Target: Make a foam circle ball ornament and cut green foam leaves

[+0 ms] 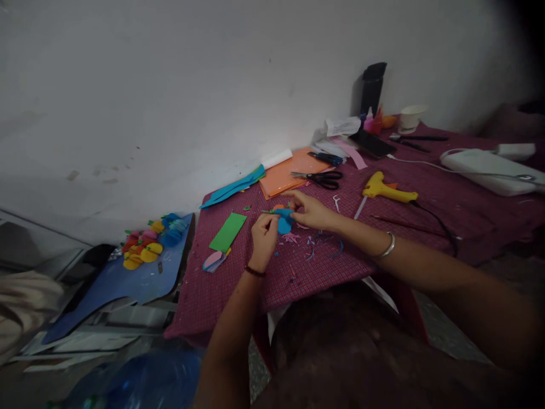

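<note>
Above the middle of the table, my two hands meet at a small blue craft piece point(284, 222), which looks like cut foam or paper. My right hand point(313, 211) pinches it from the right, and the fingertips of my left hand point(264, 234) close on its left edge. A bit of green and orange shows just behind the fingers, partly hidden. Left of my left hand lies a green rectangular sheet point(229, 232). Close to it sits a small stack of pink and blue cut ovals point(213, 261). Pink scraps point(291, 238) lie beneath my hands.
Black-handled scissors point(326, 179) and a cutter point(326, 158) rest on orange sheets point(276, 182). A yellow glue gun point(389, 190) with a cord lies at right, near a pencil point(413, 226). Colourful finished pieces point(147, 244) sit on a blue board point(149, 287) at left. A white wall stands behind.
</note>
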Demonstrator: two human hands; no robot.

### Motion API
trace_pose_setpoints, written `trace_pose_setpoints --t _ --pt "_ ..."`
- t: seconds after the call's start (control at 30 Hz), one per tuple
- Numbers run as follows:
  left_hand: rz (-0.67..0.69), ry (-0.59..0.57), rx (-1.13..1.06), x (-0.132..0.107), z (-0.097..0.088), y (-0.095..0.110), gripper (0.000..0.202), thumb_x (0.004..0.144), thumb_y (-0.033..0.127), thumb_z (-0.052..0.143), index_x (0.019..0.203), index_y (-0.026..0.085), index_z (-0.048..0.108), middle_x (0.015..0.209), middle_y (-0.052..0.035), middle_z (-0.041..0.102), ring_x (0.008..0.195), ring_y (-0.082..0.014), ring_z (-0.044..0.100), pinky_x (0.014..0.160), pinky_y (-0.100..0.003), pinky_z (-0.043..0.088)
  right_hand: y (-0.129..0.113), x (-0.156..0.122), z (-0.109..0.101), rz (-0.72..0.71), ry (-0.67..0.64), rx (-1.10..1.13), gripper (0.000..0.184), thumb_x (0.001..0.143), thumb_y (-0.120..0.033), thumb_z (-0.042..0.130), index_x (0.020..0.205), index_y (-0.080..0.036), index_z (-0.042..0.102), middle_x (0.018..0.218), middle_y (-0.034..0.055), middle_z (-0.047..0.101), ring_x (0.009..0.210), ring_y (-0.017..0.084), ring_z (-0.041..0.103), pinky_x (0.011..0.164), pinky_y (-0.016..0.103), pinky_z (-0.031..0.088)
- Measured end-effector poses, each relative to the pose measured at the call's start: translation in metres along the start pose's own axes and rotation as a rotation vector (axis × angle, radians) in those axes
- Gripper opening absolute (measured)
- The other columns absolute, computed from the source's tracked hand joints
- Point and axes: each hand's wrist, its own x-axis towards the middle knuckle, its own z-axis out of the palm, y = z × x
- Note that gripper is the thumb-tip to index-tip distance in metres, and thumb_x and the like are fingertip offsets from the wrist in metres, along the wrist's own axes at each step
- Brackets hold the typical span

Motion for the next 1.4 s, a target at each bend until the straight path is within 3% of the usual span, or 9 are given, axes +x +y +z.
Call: trace_pose_setpoints --t 0.07,0.23,0.47,0.73,0.87,1.0,1.1,1.2,1.4 --pt "-0.010 0.023 -0.017 0.000 0.000 -0.003 0.008 0.076 0.016 0.061 0.071 0.018 0.067 0.072 -0.0005 0.062 0.072 -0.0138 0.056 0.069 -0.025 0.042 0.001 0.003 -0.006 0.004 -0.037 0.126 0.060 0.075 -0.023 0.063 0.131 -0.018 0.042 0.080 -0.0011 0.057 0.070 0.014 0.055 0.063 0.026 0.046" --pt "-0.034 0.051 -0.092 0.002 0.000 -0.011 0.007 0.072 0.012 0.057 0.073 0.018 0.058 0.066 0.0035 0.055 0.060 -0.0105 0.048 0.058 -0.021 0.038 0.013 0.009 -0.018 0.010 0.130 0.136 0.045 0.080 -0.033 0.063 0.120 -0.017 0.050 0.093 0.0048 0.059 0.086 0.018 0.059 0.080 0.035 0.050" --pt "0.013 0.042 -0.137 0.002 -0.002 -0.006 0.011 0.070 0.013 0.059 0.065 0.019 0.051 0.065 0.0041 0.050 0.063 -0.0106 0.045 0.062 -0.022 0.036 0.018 0.003 -0.004 0.028 -0.125 0.201 0.054 0.078 -0.035 0.065 0.126 -0.018 0.046 0.110 0.0088 0.059 0.097 0.019 0.060 0.084 0.037 0.052" --pt "-0.015 0.029 -0.098 0.000 -0.001 -0.007 0.008 0.072 0.012 0.056 0.072 0.019 0.054 0.069 0.0033 0.052 0.065 -0.0112 0.048 0.062 -0.022 0.038 0.011 0.001 0.008 -0.013 -0.037 0.184 0.052 0.072 -0.020 0.062 0.120 -0.018 0.043 0.075 -0.0048 0.047 0.062 0.010 0.046 0.054 0.021 0.038" --pt "-0.057 0.044 -0.020 -0.001 -0.002 -0.003 0.014 0.071 0.009 0.053 0.078 0.019 0.059 0.071 0.0022 0.056 0.065 -0.0118 0.050 0.062 -0.022 0.040 0.004 -0.002 0.011 -0.050 0.021 0.124 0.029 0.070 -0.013 0.053 0.098 -0.020 0.048 0.078 -0.0031 0.048 0.067 0.011 0.047 0.059 0.022 0.038" --pt "-0.079 0.068 0.084 0.000 -0.002 0.000 0.015 0.071 0.009 0.052 0.079 0.019 0.060 0.068 0.0031 0.056 0.060 -0.0114 0.048 0.060 -0.023 0.039 -0.002 -0.003 0.009 -0.028 -0.053 0.091 0.004 0.075 -0.020 0.050 0.078 -0.019 0.053 0.072 -0.0017 0.050 0.066 0.012 0.046 0.061 0.025 0.037" --pt "-0.072 0.084 0.154 0.001 -0.001 -0.002 0.012 0.073 0.011 0.054 0.078 0.019 0.060 0.068 0.0027 0.057 0.063 -0.0123 0.050 0.061 -0.024 0.039 -0.004 -0.004 0.009 -0.001 -0.130 0.099 0.019 0.082 -0.035 0.050 0.085 -0.017 0.057 0.073 -0.0010 0.053 0.065 0.013 0.048 0.061 0.026 0.038" --pt "-0.042 0.083 0.211 0.001 0.000 -0.004 0.011 0.073 0.011 0.057 0.079 0.019 0.061 0.075 0.0008 0.061 0.070 -0.0142 0.054 0.067 -0.026 0.041 -0.003 -0.005 0.014 0.063 -0.150 0.074 0.032 0.077 -0.045 0.060 0.089 -0.016 0.055 0.075 -0.0014 0.053 0.067 0.013 0.048 0.061 0.025 0.038" --pt "-0.073 0.082 0.139 -0.002 0.004 -0.002 0.032 0.069 0.018 0.070 0.100 0.020 0.061 0.089 -0.0024 0.063 0.079 -0.0170 0.058 0.072 -0.028 0.044 0.005 -0.002 0.020 0.180 -0.050 0.139 0.028 0.068 -0.039 0.069 0.077 -0.018 0.052 0.070 -0.0037 0.049 0.066 0.013 0.046 0.061 0.025 0.037"
